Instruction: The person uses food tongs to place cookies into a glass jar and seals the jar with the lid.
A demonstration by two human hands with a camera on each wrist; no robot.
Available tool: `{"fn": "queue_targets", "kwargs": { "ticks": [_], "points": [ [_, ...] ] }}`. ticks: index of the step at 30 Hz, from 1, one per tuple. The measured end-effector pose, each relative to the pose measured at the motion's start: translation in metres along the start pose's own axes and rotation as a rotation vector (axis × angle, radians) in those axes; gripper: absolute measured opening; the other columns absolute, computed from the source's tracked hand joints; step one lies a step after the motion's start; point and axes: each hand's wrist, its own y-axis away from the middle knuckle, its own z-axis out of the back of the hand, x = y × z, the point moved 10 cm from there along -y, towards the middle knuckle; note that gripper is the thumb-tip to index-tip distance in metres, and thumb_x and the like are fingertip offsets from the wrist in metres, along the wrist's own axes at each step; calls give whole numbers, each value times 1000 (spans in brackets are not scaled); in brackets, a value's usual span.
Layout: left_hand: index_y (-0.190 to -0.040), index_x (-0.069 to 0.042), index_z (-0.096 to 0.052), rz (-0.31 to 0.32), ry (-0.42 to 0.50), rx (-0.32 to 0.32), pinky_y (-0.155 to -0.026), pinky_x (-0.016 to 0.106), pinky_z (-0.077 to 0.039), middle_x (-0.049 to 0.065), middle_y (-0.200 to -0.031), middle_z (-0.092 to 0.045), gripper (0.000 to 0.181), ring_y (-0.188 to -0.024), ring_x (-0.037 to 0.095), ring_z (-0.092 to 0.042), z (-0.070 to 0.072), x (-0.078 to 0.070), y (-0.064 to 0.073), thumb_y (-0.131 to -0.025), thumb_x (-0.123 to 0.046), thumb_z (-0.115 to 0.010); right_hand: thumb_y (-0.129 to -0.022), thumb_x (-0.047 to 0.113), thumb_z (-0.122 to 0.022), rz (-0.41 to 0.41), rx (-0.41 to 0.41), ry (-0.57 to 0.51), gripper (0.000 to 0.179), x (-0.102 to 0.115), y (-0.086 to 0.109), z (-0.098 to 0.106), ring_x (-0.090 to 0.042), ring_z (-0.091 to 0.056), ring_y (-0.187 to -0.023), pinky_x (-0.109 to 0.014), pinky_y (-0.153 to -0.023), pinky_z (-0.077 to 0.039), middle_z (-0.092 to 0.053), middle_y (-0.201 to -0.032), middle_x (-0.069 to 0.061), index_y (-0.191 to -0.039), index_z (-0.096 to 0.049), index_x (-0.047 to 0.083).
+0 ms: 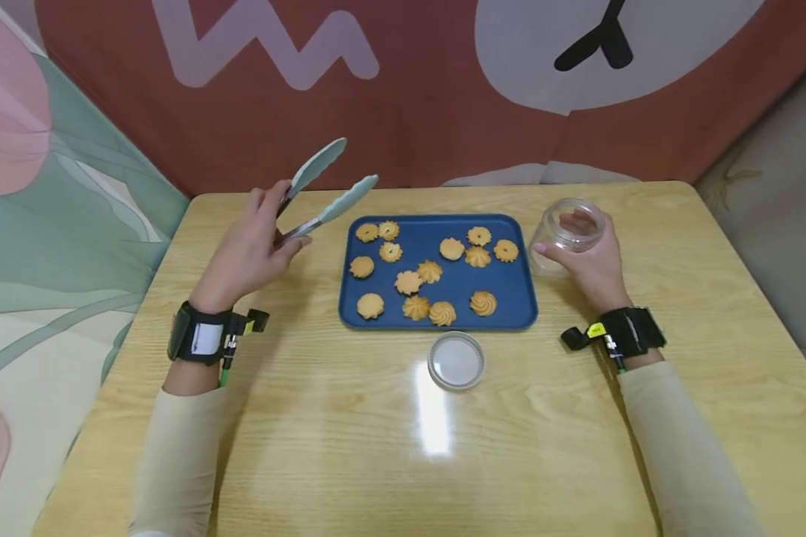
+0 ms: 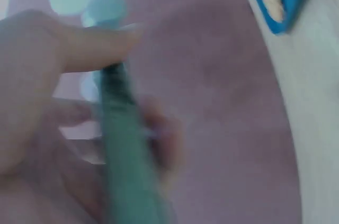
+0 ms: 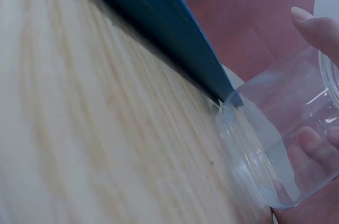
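Observation:
My left hand (image 1: 248,242) grips a pair of tongs (image 1: 345,203) with pale blue-green tips, held in the air left of the tray with the tips spread apart. The left wrist view shows the hand and the tongs' green handle (image 2: 127,150) blurred. At the tray's right side, my right hand (image 1: 594,261) holds a clear, see-through jar (image 1: 556,230), thumb on the near side and fingers behind it. The jar's base meets the tabletop in the right wrist view. Several cookies (image 1: 408,282) of different shapes lie spread over the blue tray (image 1: 443,325).
A round clear lid (image 1: 456,361) lies on the wooden table (image 1: 349,447) just in front of the tray. Behind the table's far edge hangs a reddish-brown printed cloth (image 1: 416,127). Patterned fabric (image 1: 60,246) covers the left side.

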Motion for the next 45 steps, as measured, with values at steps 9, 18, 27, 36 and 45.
{"fn": "queue_targets", "kwargs": {
  "ticks": [9,18,27,36,45],
  "points": [
    [-141,-15,-39,-198,-145,-170,-47,35,-37,12,-99,-52,63,-63,19,-43,33,-46,29,-87,-28,-69,-69,14,-84,-8,17,-13,85,0,-3,-3,-21,-45,-120,-31,-97,-38,-48,-133,-11,-137,-33,16],
    [-132,-12,-48,-143,-229,-149,-40,33,-38,2,-71,-54,72,-52,15,-47,26,-34,41,-78,-54,-69,-70,16,-84,7,2,-4,83,3,-3,0,-19,-46,-118,-31,-95,-39,-50,-130,-10,-136,-35,18],
    [-125,-8,-54,-158,-306,-47,-34,31,-32,0,-57,-48,64,-41,14,-41,-7,-24,42,-87,-59,-55,-71,19,-84,-7,5,31,83,-1,3,0,-18,-46,-117,-31,-94,-39,-50,-130,-9,-137,-35,18],
    [-118,1,-55,-202,-369,74,-34,31,-37,5,-64,-53,68,-42,13,-45,-44,-23,41,-87,-59,-53,-71,21,-83,6,5,44,82,-2,3,4,-18,-47,-117,-31,-93,-39,-50,-130,-8,-137,-34,19],
    [-87,0,-53,-258,-470,59,-30,30,-29,4,-56,-43,56,-34,13,-38,-60,-21,42,-84,-55,-61,-70,19,-84,12,10,3,83,0,1,0,-19,-47,-116,-31,-93,-39,-50,-130,-9,-137,-35,16]
  ]
}}
